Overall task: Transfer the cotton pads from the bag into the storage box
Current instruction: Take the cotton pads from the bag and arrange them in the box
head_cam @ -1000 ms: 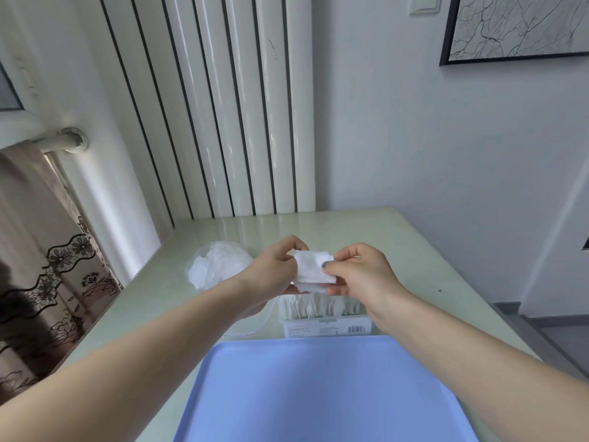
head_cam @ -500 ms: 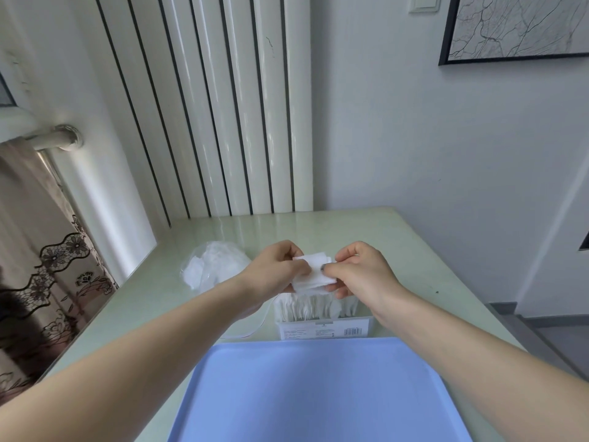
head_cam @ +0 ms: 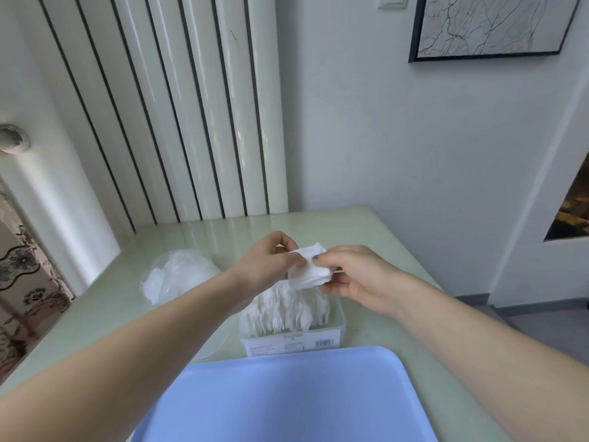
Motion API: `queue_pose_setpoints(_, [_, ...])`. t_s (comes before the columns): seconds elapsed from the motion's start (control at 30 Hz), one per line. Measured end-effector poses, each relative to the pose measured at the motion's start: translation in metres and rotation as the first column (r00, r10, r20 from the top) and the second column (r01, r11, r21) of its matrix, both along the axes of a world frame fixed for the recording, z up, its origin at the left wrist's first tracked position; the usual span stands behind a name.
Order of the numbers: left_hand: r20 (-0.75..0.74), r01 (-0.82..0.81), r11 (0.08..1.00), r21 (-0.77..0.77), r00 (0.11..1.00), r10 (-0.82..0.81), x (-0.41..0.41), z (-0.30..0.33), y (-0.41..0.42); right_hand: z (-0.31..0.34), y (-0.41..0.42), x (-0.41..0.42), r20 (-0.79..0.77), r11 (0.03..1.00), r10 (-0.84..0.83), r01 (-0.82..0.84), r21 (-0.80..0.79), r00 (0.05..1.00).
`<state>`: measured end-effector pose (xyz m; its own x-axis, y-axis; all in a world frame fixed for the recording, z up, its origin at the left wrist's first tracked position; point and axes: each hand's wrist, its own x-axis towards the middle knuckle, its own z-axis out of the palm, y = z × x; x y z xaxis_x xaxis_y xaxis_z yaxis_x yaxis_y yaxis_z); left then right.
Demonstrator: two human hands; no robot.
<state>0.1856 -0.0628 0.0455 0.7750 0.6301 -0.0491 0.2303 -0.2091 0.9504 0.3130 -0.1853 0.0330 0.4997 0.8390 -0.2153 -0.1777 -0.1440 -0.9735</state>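
Both hands hold a small stack of white square cotton pads [head_cam: 308,267] just above the storage box. My left hand [head_cam: 267,263] pinches its left edge and my right hand [head_cam: 357,275] grips its right side, thumb on top. The clear plastic storage box [head_cam: 338,327] stands on the table below them, with many white pads [head_cam: 287,309] upright inside and a barcode label on its near wall. To the left lies the clear bag [head_cam: 178,275], with loose white pads still in it.
A light blue tray [head_cam: 287,400] lies at the near table edge, right in front of the box. The pale green table [head_cam: 376,231] meets a white ribbed radiator panel [head_cam: 178,106] at the back and a white wall on the right.
The stack of pads has tilted and dropped slightly toward the box, both hands still on it. The view has drawn closer to the table.
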Motion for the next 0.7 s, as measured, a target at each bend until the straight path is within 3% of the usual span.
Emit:
queue_pose_setpoints(0.17, [-0.033, 0.006, 0.999, -0.053, 0.999, -0.008, 0.020, -0.005, -0.002, -0.006, -0.002, 0.022, 0.014, 0.991, -0.133, 0.133, 0.009, 0.991])
queue_pose_setpoints(0.2, [-0.075, 0.030, 1.000, 0.001, 0.997, -0.030, 0.023, -0.009, -0.001, -0.008, -0.004, 0.026, 0.017, 0.988, -0.153, 0.153, 0.009, 0.988])
queue_pose_setpoints(0.27, [-0.240, 0.159, 0.955, 0.251, 0.966, -0.098, 0.026, -0.016, 0.003, -0.012, -0.007, 0.036, 0.046, 0.984, -0.177, 0.177, 0.005, 0.983])
queue_pose_setpoints(0.33, [-0.447, 0.378, 0.773, 0.510, 0.884, -0.137, 0.027, -0.026, 0.009, -0.015, -0.009, 0.043, 0.073, 0.984, -0.178, 0.179, -0.009, 0.981])
queue_pose_setpoints(0.37, [-0.524, 0.479, 0.673, 0.564, 0.837, -0.156, 0.027, -0.030, 0.011, -0.016, -0.010, 0.045, 0.081, 0.985, -0.171, 0.173, -0.021, 0.982])
queue_pose_setpoints(0.47, [-0.678, 0.676, 0.425, 0.602, 0.714, -0.176, 0.031, -0.039, 0.010, -0.019, -0.011, 0.051, 0.144, 0.980, -0.181, 0.191, -0.059, 0.973])
queue_pose_setpoints(0.5, [-0.703, 0.696, 0.383, 0.608, 0.695, -0.147, 0.033, -0.042, 0.009, -0.021, -0.011, 0.052, 0.189, 0.974, -0.196, 0.213, -0.073, 0.962])
queue_pose_setpoints(0.57, [-0.715, 0.689, 0.391, 0.610, 0.691, -0.103, 0.039, -0.052, 0.012, -0.023, -0.010, 0.051, 0.285, 0.964, -0.213, 0.249, -0.095, 0.934])
queue_pose_setpoints(0.7, [-0.684, 0.648, 0.515, 0.562, 0.714, -0.152, 0.038, -0.060, 0.015, -0.025, 0.000, 0.040, 0.373, 0.959, -0.201, 0.260, -0.114, 0.906])
